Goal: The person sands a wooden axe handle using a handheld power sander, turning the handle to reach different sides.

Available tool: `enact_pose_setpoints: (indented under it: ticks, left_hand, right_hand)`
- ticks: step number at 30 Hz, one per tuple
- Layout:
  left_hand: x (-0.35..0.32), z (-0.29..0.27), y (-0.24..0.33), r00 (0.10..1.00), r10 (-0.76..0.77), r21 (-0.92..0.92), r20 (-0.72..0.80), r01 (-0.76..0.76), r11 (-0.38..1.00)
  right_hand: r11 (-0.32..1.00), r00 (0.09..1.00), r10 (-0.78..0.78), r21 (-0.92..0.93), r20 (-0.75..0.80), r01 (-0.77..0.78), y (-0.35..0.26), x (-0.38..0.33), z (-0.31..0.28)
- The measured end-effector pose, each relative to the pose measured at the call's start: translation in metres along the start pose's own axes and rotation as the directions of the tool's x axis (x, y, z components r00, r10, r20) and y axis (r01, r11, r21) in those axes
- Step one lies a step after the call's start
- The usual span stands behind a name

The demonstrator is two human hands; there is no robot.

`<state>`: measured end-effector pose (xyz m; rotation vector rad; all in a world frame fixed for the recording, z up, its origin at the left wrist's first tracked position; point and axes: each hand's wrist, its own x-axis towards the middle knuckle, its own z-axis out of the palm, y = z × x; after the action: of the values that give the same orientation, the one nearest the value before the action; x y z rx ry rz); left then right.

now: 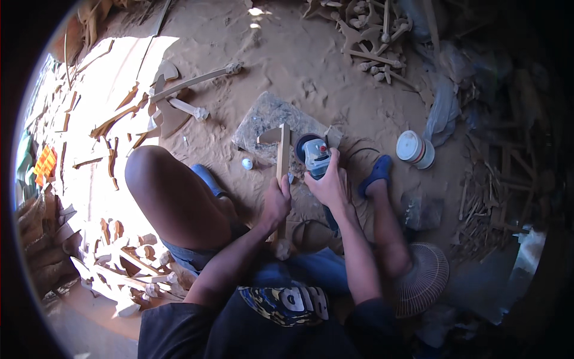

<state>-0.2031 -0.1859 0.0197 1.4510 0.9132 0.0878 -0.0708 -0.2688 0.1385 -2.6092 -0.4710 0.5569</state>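
Note:
My left hand [277, 204] is closed round a pale wooden bar [283, 152] that stands out ahead of it. A short curved wooden arm [270, 136] juts left from the bar's far end; the near end lies by my lap with a carved knob [283, 249]. My right hand [328, 182] grips an angle grinder [317, 158], its dark round disc [301, 147] facing the wood just to the left. Whether disc and bar touch, I cannot tell. Beneath them lies a worn stone slab [256, 122] on the sandy ground.
A white tub [415, 148] stands at the right, near my blue clog [379, 173]. A small white round object [247, 163] lies left of the slab. Wooden parts pile up at the far right [382, 48] and near left [131, 272]. A round wire fan guard [423, 280] sits near right.

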Motion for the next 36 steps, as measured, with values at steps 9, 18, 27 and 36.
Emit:
enact_pose_setpoints:
  ticks: [9, 18, 27, 36]
  left_hand:
    - [0.002, -0.004, 0.000, 0.999, -0.008, 0.034, -0.035, 0.009, 0.999]
    - [0.001, -0.004, -0.003, 1.000, -0.005, 0.026, -0.019, 0.006, 1.000]
    - [0.001, -0.002, -0.007, 1.000, 0.002, 0.008, -0.014, -0.002, 1.000]
    - [0.002, -0.002, -0.009, 0.999, 0.018, 0.051, -0.030, -0.017, 0.999]
  right_hand:
    - [0.995, 0.995, -0.095, -0.001, -0.036, 0.095, -0.007, 0.008, 0.014]
    - [0.996, 1.000, 0.015, -0.084, -0.004, -0.015, -0.009, 0.003, 0.012]
    - [0.984, 0.993, 0.104, -0.154, 0.055, -0.094, -0.010, -0.012, 0.001]
    - [0.993, 0.993, 0.119, 0.004, 0.022, -0.120, 0.004, -0.031, -0.009]
